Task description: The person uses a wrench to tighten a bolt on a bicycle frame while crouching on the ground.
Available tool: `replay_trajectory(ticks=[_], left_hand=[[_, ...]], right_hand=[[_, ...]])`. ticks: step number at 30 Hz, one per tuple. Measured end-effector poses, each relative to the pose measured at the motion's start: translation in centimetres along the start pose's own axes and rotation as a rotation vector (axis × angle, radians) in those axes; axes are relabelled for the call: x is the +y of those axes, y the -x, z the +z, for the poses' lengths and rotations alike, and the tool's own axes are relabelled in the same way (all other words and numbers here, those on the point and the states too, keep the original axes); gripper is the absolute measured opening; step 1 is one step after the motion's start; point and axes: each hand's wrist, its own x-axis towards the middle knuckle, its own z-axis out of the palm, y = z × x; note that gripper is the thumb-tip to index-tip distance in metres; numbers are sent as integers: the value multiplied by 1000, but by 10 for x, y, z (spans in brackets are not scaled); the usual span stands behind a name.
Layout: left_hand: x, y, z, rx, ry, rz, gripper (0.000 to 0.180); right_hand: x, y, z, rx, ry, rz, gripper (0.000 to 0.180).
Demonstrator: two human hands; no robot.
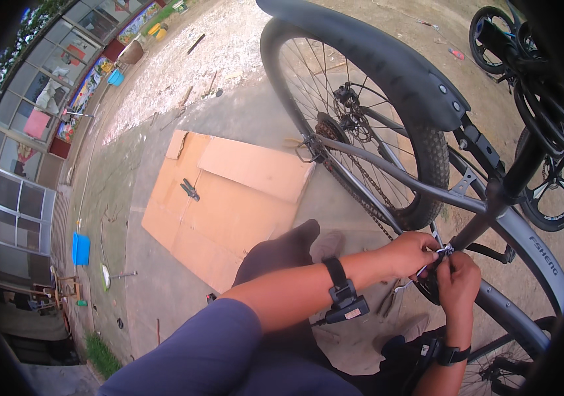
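Head view: a grey bicycle [493, 210] stands between 1 and 5 o'clock, with both hands working low on its frame at about 4 o'clock.
Left hand: the left hand [414, 253] comes in from 7 o'clock, thumb and fingers pinching a small silver fitting [443, 252] beside the seat tube [473, 228].
Right hand: the right hand [460, 277] rises from 5 o'clock, thumb and curled forefinger pinched on the same fitting; its exact form is hidden.
Reason for the grip: the fingertips meet from opposite sides, probably because so small a piece needs steadying from both.
Bicycle direction: the long axis runs from 11 to 5 o'clock, rear wheel [348, 94] and black mudguard [387, 59] at the upper end, front toward 5.
Seat tube direction: it slants from the hands toward 1 or 2 o'clock.
Loose tools: a plier-like tool [387, 302] lies on the ground just beside the hands, seemingly for easy reach; pliers [191, 190] rest on flattened cardboard [249, 228] at 9 o'clock, perhaps laid to keep things off the concrete.
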Motion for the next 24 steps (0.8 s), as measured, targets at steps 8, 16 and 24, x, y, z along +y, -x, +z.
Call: replay_trajectory(ticks=[8,16,24], left_hand=[[5,4,0,5,-42,-3,24],[5,4,0,4,-24,-4,25],[5,3,0,-2,-39,-11,26]], right_hand=[[-2,0,0,13,-16,8,18],[-2,0,0,8,-13,3,18],[-4,0,-1,12,-33,15,19]])
